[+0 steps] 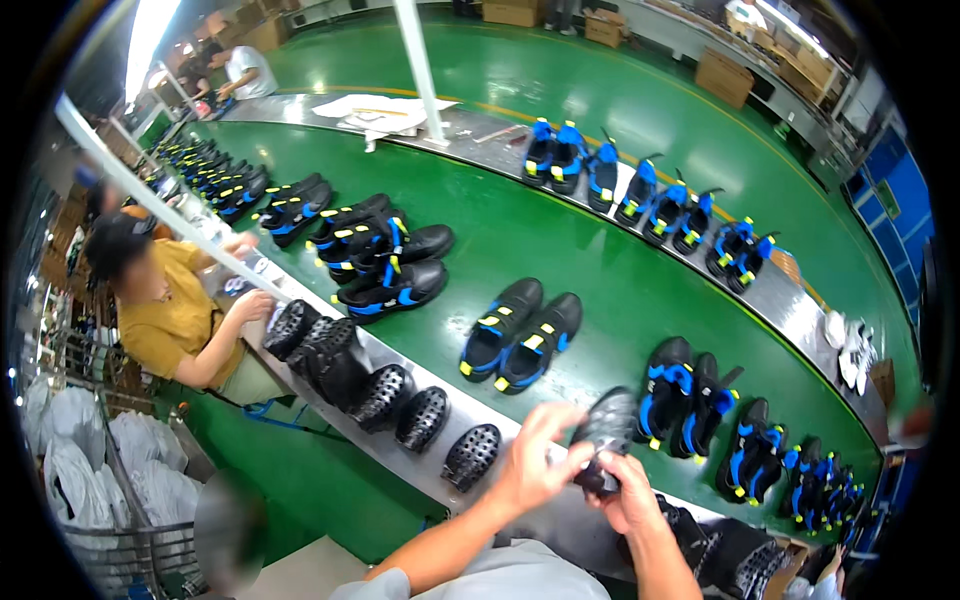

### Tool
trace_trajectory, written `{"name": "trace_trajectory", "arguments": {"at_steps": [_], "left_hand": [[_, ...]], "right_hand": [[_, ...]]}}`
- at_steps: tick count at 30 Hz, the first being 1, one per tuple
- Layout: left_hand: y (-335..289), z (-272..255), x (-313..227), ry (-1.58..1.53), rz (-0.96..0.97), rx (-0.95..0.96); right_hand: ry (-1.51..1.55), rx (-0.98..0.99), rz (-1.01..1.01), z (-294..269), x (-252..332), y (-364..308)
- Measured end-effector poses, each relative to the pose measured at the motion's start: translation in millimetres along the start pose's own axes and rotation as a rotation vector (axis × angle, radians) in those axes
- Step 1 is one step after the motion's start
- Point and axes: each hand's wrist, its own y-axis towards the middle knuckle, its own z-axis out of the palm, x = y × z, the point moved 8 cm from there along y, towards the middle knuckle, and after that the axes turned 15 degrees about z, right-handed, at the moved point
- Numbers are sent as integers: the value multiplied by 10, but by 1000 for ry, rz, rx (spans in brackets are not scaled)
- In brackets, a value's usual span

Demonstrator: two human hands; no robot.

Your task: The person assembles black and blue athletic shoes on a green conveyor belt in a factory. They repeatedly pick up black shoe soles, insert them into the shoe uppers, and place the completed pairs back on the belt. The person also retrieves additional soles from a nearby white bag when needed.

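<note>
Both hands clamped on one black perforated shoe upper (606, 430), held over the near edge of the green conveyor belt (590, 270).
Left hand (535, 462) grips its lower end, fingers curled; right hand (628, 497) pinches beneath it, forearm angled up from the lower edge.

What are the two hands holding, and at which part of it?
Both hold one black perforated shoe: the left hand at its near side, the right hand at its lower end.

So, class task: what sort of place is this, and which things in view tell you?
Most likely a shoe factory's assembly line. Pairs of black-and-blue shoes ride a long green conveyor belt, perforated black shoe pieces line its metal edge, and both hands, left hand and right hand, hold a black shoe.
</note>
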Motion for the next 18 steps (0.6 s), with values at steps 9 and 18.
{"name": "trace_trajectory", "arguments": {"at_steps": [9,18], "left_hand": [[125,1362,958,-583,-530,-38],[884,2239,1447,438,11,402]], "right_hand": [[-1375,-769,-83,-565,398,-834],[-1011,-933,26,-1909,700,-655]]}}
